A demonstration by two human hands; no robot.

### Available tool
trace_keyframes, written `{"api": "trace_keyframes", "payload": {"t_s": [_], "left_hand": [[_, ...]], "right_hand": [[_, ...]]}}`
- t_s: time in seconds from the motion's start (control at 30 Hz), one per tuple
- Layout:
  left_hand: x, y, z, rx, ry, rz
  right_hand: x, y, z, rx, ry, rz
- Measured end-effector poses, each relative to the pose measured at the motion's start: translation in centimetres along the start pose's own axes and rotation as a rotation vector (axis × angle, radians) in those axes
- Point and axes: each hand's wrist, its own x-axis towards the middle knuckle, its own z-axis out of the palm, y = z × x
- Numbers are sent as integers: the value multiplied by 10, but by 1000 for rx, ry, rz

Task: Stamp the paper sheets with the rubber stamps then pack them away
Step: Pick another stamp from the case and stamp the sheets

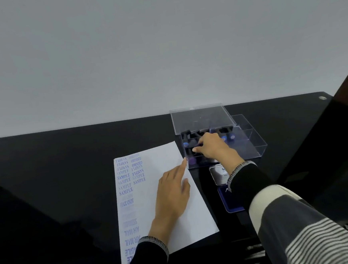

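While left hand (172,196) lies flat on paper (196,219), right hand (209,147) pinches a stamp (198,145) (inside box (253,146)).

Soft, even indoor light, rather dim and cool in tone. A pale grey wall (162,45) fills the upper half, slightly darker toward the top corners. The glossy black table (56,162) across the lower half swallows detail and shows only faint reflections at lower left. Wide-angle distortion bends the table's far edge and stretches the lower right corner. The whole picture is slightly soft; the stamped lettering on the paper sheet (171,159) blurs toward the bottom edge.
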Motion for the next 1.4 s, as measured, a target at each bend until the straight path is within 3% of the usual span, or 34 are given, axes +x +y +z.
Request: {"api": "trace_keyframes", "payload": {"t_s": [0.27, 0.57, 0.77, 0.87, 0.97, 1.07, 1.27, 1.4], "left_hand": [[1, 0, 1, 9, -15, -5], [3, -3, 6, 51, -9, -7], [1, 6, 1, 241, 23, 66], [2, 13, -10, 206, -90, 127], [-4, 28, -16, -32, -264, 147], [-14, 38, -8, -16, -441, 150], [-14, 40, 9, 117, -311, 236], [-15, 41, 14, 83, -291, 209]], "right_hand": [[3, -13, 9, -23, 130, 79], [12, -29, 18, -54, -24, 201], [6, -25, 13, 71, 20, 287], [0, -29, 0, 196, 74, 241], [-19, -17, -21, 591, 152, 155], [-47, 12, -32, 816, 155, 136], [-94, 77, -17, 789, 147, 207], [-112, 93, -13, 523, 187, 97]]}}
